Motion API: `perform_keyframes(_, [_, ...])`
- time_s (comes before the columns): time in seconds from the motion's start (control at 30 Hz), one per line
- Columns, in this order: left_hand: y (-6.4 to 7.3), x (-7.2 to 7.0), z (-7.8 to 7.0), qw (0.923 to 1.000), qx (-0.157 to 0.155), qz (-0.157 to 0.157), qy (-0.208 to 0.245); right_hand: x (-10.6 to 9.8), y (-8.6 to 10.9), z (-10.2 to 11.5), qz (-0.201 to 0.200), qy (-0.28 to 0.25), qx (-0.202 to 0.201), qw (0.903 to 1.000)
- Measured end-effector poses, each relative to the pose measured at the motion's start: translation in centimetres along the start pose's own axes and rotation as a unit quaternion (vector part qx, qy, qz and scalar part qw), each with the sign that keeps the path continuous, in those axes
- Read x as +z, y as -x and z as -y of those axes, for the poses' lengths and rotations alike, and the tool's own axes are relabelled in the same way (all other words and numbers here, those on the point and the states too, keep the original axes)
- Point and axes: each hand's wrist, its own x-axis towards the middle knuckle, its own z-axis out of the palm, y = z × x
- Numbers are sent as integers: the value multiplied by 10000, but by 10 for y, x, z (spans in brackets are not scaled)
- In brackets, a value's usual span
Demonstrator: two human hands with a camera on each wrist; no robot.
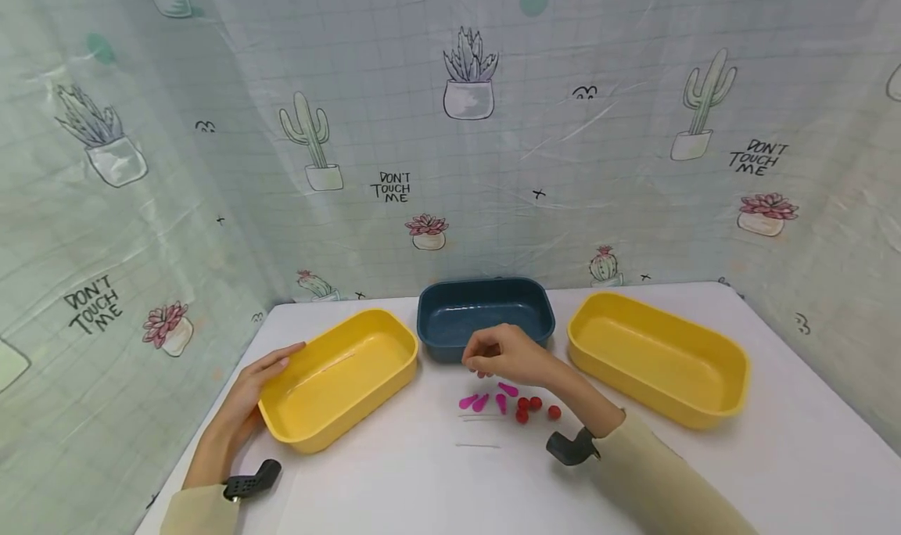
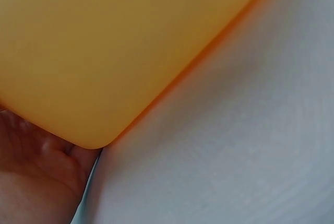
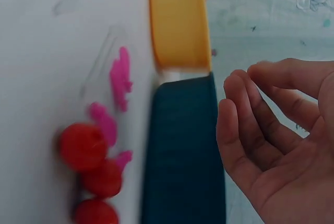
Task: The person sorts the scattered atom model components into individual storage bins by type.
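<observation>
My left hand [image 1: 246,386] rests against the outer left side of a yellow tray [image 1: 366,406], its fingers stretched along the rim. In the left wrist view the palm [image 2: 36,166] lies by the tray's corner, with fingertips hidden behind it. A thin stick [image 1: 338,364] lies inside that tray. My right hand [image 1: 510,355] hovers at the near edge of a dark blue tray [image 1: 486,289], fingers loosely bent. In the right wrist view thumb and forefinger tips come close together, with nothing visible between them. Below it lie several pink teardrop-shaped pieces [image 1: 501,403] and red balls [image 1: 554,412].
Thin pale sticks [image 1: 479,445] lie on the white table in front of the pink pieces. A second yellow tray [image 1: 658,347] stands at the right, angled. A cactus-printed sheet [image 1: 507,175] hangs behind and at both sides.
</observation>
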Motion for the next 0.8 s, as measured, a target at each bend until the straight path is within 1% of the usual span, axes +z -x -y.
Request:
perform_keyframes(0.13, [0,-2,1,9999,25,59,102,-2,12,-12,80,212,114,9997])
perform_keyframes(0.33, [-1,-1,1,9999,60,76,124,0,21,-26,218,717,92,9971])
perform_keyframes(0.53, [-1,0,2,9998,81,94,146,7,27,-38,433,1119,23,9928])
perform_keyframes(0.67, [0,1,2,9995,128,144,237,10,28,-42,453,1300,32,9905])
perform_keyframes(0.8, [0,0,2,9996,135,130,229,14,28,-44,436,1450,92,9884])
